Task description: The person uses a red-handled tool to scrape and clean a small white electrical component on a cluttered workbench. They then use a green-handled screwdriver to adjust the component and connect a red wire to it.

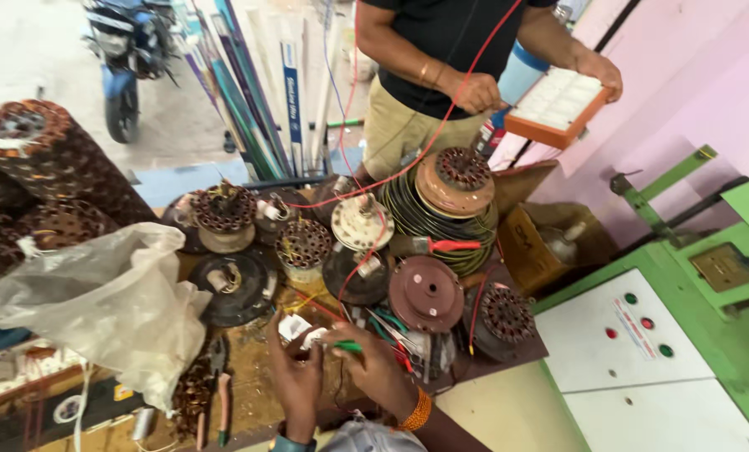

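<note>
Cluttered workbench of scuffed brown wood, strewn with motor parts; near its front edge, a small white part pinched in the left hand, fingers closed around it; just beside, right hand closed on a green-handled tool, tip toward the white part; orange bangle on the right wrist. Beyond the hands, a maroon domed motor cover, copper-wound stators, a coil of dark cable under a brown rotor housing; red wire looping up across the pile. Left of the hands, a crumpled clear plastic bag; pliers lying below it. Right, a green and white cabinet with round buttons. Farther back, another person in a black shirt, holding an orange-rimmed white tray; blue motorcycle outside.
</note>
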{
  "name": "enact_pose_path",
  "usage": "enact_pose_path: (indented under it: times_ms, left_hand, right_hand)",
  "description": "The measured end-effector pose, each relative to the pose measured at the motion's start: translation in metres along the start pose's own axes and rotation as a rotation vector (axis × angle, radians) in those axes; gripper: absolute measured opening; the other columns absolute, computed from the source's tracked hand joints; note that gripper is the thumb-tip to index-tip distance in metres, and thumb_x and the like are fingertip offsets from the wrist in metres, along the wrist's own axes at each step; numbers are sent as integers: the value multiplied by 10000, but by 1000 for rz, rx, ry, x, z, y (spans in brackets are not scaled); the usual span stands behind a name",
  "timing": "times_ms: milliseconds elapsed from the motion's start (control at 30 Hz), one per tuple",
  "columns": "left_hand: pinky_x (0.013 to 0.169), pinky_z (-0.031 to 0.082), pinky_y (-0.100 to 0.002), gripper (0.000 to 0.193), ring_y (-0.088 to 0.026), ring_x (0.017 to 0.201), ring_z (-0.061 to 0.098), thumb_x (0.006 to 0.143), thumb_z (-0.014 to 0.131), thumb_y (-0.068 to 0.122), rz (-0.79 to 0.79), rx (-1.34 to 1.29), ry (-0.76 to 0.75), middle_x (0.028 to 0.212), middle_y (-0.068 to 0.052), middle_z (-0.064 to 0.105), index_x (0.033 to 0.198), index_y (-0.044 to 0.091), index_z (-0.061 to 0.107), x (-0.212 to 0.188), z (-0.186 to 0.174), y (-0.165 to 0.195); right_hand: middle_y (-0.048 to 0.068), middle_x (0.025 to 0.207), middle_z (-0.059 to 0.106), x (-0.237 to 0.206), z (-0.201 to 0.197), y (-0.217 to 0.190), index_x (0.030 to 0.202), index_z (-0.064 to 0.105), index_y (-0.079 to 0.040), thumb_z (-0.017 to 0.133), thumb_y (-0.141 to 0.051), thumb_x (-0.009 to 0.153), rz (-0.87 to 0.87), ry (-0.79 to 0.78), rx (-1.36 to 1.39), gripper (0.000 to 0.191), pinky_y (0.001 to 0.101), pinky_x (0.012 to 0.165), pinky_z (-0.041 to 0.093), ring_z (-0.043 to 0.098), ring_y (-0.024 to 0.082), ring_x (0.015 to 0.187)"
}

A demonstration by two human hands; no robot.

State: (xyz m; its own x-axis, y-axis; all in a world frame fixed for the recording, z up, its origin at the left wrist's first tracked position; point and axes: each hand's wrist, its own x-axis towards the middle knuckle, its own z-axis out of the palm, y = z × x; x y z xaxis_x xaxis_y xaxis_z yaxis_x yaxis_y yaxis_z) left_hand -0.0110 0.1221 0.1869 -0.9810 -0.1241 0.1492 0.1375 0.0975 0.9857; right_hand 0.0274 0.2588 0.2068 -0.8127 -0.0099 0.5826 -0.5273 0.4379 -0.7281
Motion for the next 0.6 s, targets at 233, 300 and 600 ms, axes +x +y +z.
enact_pose_path:
  times_ms: [233, 300, 600]
  left_hand:
    - [878, 597, -333, 843, -236, 1068, 748, 838, 708, -56, -38, 21, 37, 1312, -168, 676, 1583, 118, 354, -1, -5, 6]
    - [824, 603, -340, 910, -244, 1036, 726, 793, 753, -42, -101, 191, 32, 1420, -160, 583, 1587, 140, 346, -2, -5, 5]
    - [863, 582, -345, 608, -241, 1076, 693, 908, 719, 92, 46, 19, -5, 1318, -170, 638, 1466, 45, 483, -16, 1, -59]
  right_hand:
    - [161, 1234, 749, -8, 3, 10, 1298, 489, -73, 756, 15, 922, 183, 50, 19, 469, 351, 874, 633, 766, 241, 1107]
    - [213, 1372, 642, -10, 3, 9, 1369, 435, -57, 677, 45, 953, 85, -4, 131, 492, 369, 952, 618, 720, 275, 1205]
    - [133, 1116, 760, -47, 2, 28, 1154, 701, -79, 816, -74, 899, 312, -31, -68, 279, 387, 881, 578, 730, 260, 1019]
